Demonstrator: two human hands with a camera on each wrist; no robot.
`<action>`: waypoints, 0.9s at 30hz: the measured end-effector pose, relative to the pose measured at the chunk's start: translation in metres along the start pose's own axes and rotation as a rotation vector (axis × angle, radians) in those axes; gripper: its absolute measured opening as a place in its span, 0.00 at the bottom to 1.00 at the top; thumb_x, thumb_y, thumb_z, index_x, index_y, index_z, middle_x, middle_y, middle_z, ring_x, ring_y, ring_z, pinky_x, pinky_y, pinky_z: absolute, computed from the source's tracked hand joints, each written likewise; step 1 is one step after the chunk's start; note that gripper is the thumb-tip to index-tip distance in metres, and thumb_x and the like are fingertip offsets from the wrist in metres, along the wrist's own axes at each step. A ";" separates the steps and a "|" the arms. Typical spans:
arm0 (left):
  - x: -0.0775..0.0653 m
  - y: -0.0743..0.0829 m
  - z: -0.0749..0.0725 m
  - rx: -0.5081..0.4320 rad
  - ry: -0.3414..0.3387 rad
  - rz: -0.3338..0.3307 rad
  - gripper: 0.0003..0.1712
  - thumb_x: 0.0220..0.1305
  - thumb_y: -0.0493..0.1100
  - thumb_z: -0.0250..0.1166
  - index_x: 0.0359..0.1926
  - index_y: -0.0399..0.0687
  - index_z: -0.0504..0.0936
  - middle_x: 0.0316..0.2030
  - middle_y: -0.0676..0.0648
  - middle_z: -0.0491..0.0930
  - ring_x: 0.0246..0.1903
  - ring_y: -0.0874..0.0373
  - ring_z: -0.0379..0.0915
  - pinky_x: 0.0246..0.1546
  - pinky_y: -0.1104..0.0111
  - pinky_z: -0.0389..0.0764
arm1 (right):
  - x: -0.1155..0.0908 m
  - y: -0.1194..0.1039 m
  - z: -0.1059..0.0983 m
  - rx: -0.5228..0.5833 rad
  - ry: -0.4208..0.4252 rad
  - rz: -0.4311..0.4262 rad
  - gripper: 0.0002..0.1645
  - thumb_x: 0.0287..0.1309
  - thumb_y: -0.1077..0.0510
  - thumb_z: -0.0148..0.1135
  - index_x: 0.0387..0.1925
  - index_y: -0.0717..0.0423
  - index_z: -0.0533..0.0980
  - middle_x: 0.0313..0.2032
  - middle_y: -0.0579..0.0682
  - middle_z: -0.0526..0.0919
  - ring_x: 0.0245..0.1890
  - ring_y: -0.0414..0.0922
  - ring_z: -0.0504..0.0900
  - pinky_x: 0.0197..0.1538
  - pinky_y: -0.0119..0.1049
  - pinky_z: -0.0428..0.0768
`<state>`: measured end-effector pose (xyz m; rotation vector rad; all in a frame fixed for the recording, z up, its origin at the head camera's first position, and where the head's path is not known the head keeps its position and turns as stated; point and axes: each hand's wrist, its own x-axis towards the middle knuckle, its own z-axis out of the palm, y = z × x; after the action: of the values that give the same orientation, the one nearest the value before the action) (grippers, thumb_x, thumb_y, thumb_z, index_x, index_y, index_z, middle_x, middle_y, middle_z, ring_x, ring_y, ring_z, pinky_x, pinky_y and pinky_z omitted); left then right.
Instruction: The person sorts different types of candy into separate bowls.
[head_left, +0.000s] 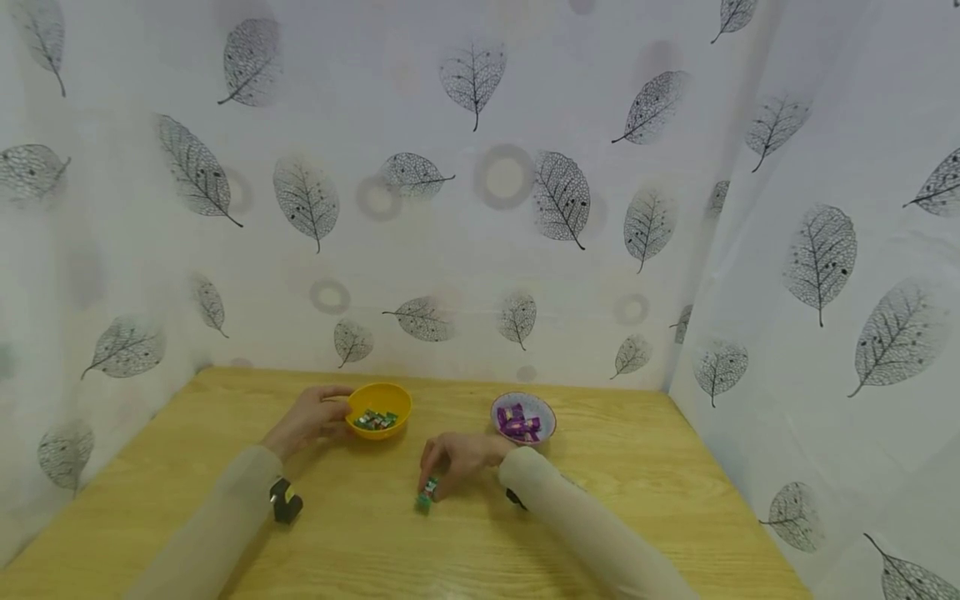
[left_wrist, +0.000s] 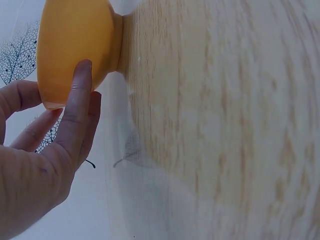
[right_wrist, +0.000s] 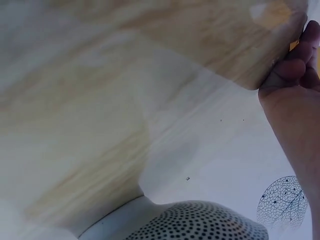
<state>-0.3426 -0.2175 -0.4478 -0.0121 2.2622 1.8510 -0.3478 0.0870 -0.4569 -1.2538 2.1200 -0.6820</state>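
Note:
My left hand (head_left: pixel 313 417) holds the side of a yellow bowl (head_left: pixel 402 402), its fingers against the outer wall and rim. Inside that bowl lie several green-wrapped candies (head_left: pixel 375 420). In the left wrist view, the fingers of the left hand (left_wrist: pixel 55 145) meet the orange-yellow wall of the bowl (left_wrist: pixel 75 40). Lower and to the right, my right hand (head_left: pixel 461 457) pinches one green-wrapped candy (head_left: pixel 427 493) at the tabletop. The right wrist view catches this hand (right_wrist: pixel 295 85) only at its right edge, the candy hidden.
A pale speckled bowl (head_left: pixel 546 414) with several purple-wrapped candies (head_left: pixel 519 423) stands behind the right wrist; its dotted outside (right_wrist: pixel 200 222) shows in the right wrist view. The wooden table (head_left: pixel 375 542) ends at a leaf-printed curtain (head_left: pixel 450 250) behind and at the sides.

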 end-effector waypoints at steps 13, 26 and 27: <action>-0.001 0.000 0.001 0.003 0.000 0.004 0.32 0.68 0.35 0.55 0.71 0.32 0.60 0.65 0.26 0.64 0.46 0.54 0.79 0.47 0.59 0.85 | 0.002 0.005 -0.001 0.094 0.032 -0.028 0.14 0.52 0.62 0.73 0.43 0.55 0.86 0.42 0.38 0.84 0.46 0.30 0.76 0.57 0.25 0.74; -0.004 0.001 0.003 0.008 -0.013 0.027 0.32 0.68 0.35 0.54 0.70 0.29 0.59 0.64 0.24 0.65 0.45 0.54 0.80 0.46 0.59 0.85 | 0.001 0.002 -0.006 0.088 0.115 0.043 0.12 0.52 0.57 0.73 0.41 0.49 0.86 0.42 0.35 0.83 0.47 0.31 0.78 0.56 0.27 0.74; -0.004 0.001 0.003 0.010 -0.012 0.028 0.32 0.68 0.35 0.55 0.70 0.29 0.59 0.64 0.24 0.65 0.45 0.54 0.80 0.46 0.59 0.85 | 0.001 0.002 -0.006 0.085 0.122 0.046 0.12 0.53 0.57 0.73 0.41 0.49 0.86 0.42 0.35 0.83 0.47 0.31 0.77 0.56 0.27 0.74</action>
<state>-0.3380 -0.2153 -0.4469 0.0331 2.2745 1.8487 -0.3533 0.0878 -0.4541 -1.1399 2.1865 -0.8384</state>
